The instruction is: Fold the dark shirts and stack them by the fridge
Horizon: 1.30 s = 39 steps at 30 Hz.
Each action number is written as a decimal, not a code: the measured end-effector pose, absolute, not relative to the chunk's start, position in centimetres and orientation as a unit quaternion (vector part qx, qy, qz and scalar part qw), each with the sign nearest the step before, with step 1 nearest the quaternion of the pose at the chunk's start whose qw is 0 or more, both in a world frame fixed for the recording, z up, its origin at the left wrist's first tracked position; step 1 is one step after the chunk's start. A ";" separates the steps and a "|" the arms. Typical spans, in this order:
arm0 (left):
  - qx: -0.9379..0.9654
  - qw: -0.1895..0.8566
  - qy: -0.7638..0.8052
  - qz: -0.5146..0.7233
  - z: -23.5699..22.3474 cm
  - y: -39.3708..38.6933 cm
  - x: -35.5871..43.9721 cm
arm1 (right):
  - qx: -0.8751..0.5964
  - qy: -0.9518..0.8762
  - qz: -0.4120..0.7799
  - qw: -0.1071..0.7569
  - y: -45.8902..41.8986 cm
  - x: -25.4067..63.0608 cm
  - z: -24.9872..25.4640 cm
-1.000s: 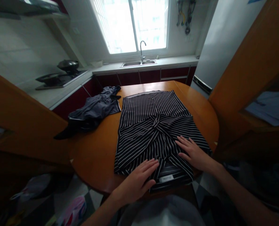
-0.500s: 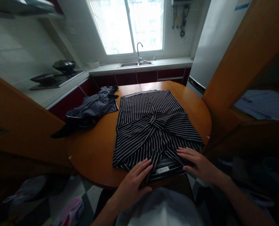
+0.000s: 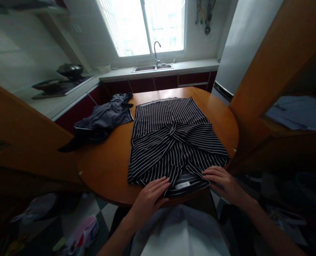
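A black shirt (image 3: 173, 149) with white stripes lies spread on the round wooden table (image 3: 101, 177). Its hem is at the far side and its collar faces me, with a white label (image 3: 182, 185) inside the neck. Both sleeves are laid inward over the body and meet at a bunched spot near the middle. My left hand (image 3: 151, 195) rests flat on the cloth left of the collar, fingers stretched out. On the other side, my right hand (image 3: 224, 183) lies with extended fingers over the right shoulder; its thumb is partly hidden at the cloth's edge.
A crumpled dark grey garment (image 3: 101, 119) hangs partly over the table's left edge. Beyond stand a counter with a sink (image 3: 152, 67) and a stove with a wok (image 3: 70, 70). Wooden partitions flank both sides; a plastic bag (image 3: 85, 229) is on the floor.
The view has tilted down slightly. My right hand has shifted a little onto the shirt's shoulder edge, its thumb drawn in nearer the cloth. My left hand stays beside the collar.
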<state>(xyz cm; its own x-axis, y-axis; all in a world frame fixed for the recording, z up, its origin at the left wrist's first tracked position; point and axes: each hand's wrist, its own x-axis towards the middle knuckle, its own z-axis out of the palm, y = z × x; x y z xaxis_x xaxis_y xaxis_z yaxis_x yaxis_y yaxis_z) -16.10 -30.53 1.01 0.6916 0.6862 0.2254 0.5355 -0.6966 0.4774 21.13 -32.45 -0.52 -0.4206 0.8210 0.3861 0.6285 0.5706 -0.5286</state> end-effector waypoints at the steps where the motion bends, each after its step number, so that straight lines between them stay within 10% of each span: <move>1: 0.898 0.193 0.341 0.197 1.2 -30.4 -16.1 | -0.439 -0.825 0.157 0.318 -32.4 21.1 -0.4; 30: 0.777 0.131 0.566 0.243 3.1 -24.9 -13.1 | -0.634 -0.704 0.094 0.306 -24.7 17.5 0.0; 39: 0.777 0.092 0.511 0.355 2.8 -27.2 -19.2 | -0.641 -0.642 0.002 0.421 -29.4 24.1 0.5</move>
<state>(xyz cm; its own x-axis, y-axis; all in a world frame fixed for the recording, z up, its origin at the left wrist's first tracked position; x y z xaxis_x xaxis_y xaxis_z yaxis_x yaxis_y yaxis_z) -19.19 -27.22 2.85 0.2253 0.8599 0.4580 0.7287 -0.4608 0.5066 24.10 -29.39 0.51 0.1764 0.8243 0.5379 0.8206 0.1786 -0.5428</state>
